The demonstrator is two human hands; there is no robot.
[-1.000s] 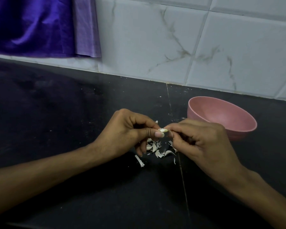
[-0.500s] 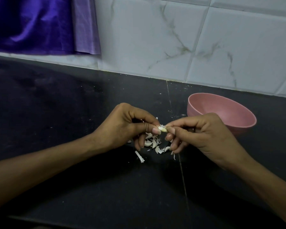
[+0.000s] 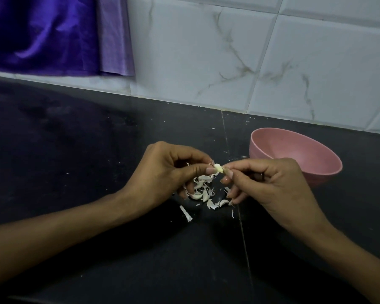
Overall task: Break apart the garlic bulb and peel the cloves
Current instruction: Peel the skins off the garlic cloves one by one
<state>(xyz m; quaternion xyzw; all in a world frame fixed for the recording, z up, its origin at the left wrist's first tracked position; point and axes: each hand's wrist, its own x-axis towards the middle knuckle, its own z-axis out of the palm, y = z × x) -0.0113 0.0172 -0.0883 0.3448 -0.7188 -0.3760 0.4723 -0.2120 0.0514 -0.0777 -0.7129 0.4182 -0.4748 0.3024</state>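
Observation:
A small pale garlic clove (image 3: 218, 168) is pinched between the thumb and forefinger of my left hand (image 3: 162, 172). My right hand (image 3: 270, 185) meets it from the right, its thumb and forefinger tips nipping the clove's right end. Both hands hover a little above the black counter (image 3: 97, 150). Under them lies a small heap of white garlic skins (image 3: 203, 191), with one longer strip (image 3: 185, 213) lying apart toward me. No whole bulb is in sight.
A pink bowl (image 3: 316, 172) stands on the counter just behind my right hand; nothing shows in the part of its inside that I see. A white marbled tile wall (image 3: 228, 62) runs along the back. A purple cloth (image 3: 53, 34) hangs at upper left.
Both hands have stayed together over the skins, working the clove. My right fingers shifted their pinch on its end; the clove shows slightly more between the fingertips.

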